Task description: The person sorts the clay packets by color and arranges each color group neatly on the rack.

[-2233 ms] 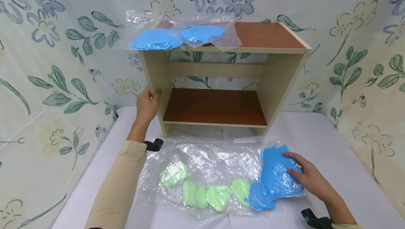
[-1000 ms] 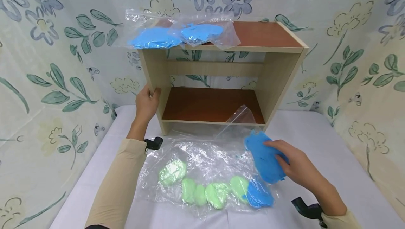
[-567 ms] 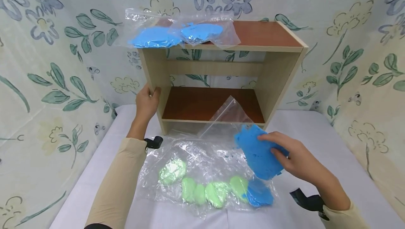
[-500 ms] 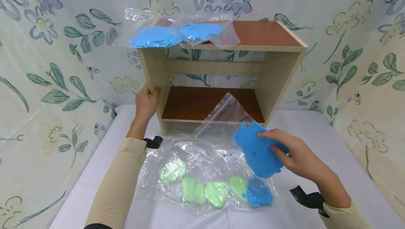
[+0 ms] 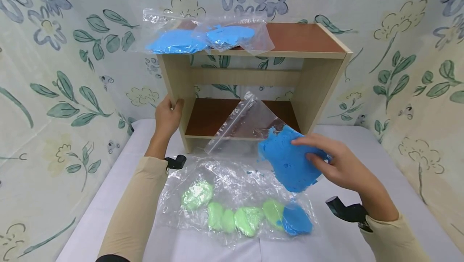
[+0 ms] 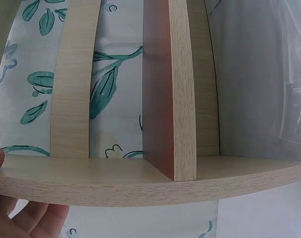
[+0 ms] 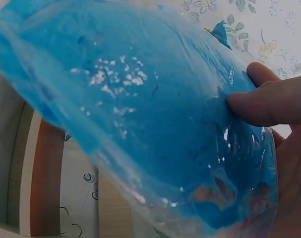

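My head view is bright and evenly lit, with small glare spots on the clear bag [image 5: 232, 175]. In my left wrist view, greyer, the shelf's side panel [image 6: 105, 192] bows with lens distortion. My right wrist view looks soft, white glints speckling the blue bag [image 7: 160, 124].

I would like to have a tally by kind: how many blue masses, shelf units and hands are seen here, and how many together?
Blue masses: 4 (two atop the shelf unit, one in the right hand, one on the table)
Shelf unit: 1
Hands: 2 (the right hand and the left hand)
Total: 7
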A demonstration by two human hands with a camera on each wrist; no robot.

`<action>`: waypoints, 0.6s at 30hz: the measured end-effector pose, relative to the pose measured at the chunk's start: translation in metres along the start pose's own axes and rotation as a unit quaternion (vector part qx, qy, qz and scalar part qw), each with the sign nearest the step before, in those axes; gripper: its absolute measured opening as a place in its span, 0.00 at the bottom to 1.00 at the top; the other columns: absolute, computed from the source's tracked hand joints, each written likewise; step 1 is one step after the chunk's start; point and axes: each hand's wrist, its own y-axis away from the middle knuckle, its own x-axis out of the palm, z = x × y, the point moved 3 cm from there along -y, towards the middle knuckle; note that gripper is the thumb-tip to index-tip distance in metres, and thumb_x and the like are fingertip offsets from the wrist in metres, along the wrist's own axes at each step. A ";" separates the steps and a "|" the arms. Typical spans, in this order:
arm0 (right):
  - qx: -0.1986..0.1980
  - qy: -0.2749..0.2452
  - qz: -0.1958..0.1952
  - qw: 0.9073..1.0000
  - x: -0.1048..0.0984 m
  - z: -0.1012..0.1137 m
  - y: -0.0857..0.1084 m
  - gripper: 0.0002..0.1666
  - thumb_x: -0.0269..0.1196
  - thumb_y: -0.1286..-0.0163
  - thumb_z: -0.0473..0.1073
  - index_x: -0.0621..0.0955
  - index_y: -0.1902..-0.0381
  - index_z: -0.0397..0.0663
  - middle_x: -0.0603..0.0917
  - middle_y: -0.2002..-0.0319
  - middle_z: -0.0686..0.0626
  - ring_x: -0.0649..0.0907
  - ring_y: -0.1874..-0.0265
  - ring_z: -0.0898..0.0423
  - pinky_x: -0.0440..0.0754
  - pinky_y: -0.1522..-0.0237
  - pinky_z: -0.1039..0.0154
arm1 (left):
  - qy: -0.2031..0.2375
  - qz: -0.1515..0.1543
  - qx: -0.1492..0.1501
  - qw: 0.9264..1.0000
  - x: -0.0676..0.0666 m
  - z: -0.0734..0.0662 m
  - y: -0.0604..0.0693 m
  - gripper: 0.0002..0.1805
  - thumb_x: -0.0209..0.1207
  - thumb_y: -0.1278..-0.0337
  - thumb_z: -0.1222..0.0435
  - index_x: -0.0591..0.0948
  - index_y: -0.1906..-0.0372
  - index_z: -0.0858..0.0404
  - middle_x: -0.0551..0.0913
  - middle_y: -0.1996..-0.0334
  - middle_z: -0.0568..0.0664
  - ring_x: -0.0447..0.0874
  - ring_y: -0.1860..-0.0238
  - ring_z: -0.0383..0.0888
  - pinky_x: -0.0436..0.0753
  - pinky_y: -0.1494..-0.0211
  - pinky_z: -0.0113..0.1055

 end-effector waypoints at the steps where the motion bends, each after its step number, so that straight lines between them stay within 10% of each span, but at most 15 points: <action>1: -0.003 -0.007 -0.003 1.000 -0.002 0.001 -0.003 0.36 0.65 0.46 0.20 0.80 0.40 0.50 0.84 0.45 0.49 0.79 0.46 0.72 0.83 0.54 0.73 | 0.001 0.000 0.000 1.000 0.000 0.000 0.000 0.22 0.50 0.28 0.56 0.75 0.35 0.60 0.79 0.37 0.61 0.80 0.38 0.60 0.82 0.40 0.54; 12: -0.013 -0.096 -0.062 0.993 -0.014 0.009 -0.042 0.33 0.60 0.43 0.17 0.79 0.41 0.43 0.78 0.39 0.65 0.77 0.39 0.69 0.76 0.45 0.79 | 0.008 -0.011 0.005 1.000 -0.001 0.001 -0.001 0.21 0.51 0.30 0.58 0.76 0.38 0.62 0.81 0.39 0.63 0.81 0.40 0.61 0.82 0.40 0.55; 18: -0.013 -0.198 -0.125 0.972 -0.025 0.006 -0.062 0.27 0.56 0.39 0.17 0.75 0.41 0.28 0.79 0.37 0.60 0.76 0.35 0.62 0.75 0.39 0.76 | 0.007 -0.008 0.009 1.000 0.000 0.001 -0.003 0.18 0.51 0.30 0.59 0.78 0.44 0.65 0.83 0.44 0.64 0.82 0.43 0.62 0.83 0.44 0.55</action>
